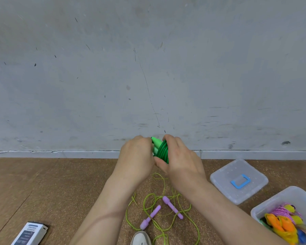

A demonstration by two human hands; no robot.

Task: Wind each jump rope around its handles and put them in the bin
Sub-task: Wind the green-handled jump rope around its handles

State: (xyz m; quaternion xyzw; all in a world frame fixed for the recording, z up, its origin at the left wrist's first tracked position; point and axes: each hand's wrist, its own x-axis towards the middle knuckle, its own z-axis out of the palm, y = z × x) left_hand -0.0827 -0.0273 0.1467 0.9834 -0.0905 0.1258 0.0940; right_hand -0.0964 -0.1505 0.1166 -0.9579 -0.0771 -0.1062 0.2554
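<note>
Left hand (137, 156) grips the green handles (156, 141). Right hand (180, 156) is curled round the green rope (162, 153) coiled on them, held up over the floor (60, 183) near its wall edge; winding looks nearly done, not binned. Purple-handled rope (172, 207) lies loose mid-floor, untouched. The bin (279, 200) at the floor's right edge holds wound ropes, lid (224, 175) just beyond, and the way there looks open.

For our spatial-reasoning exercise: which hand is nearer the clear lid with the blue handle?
Right. Both grip the green rope; the right hand is just left of the lid, the left hand farther left.
</note>
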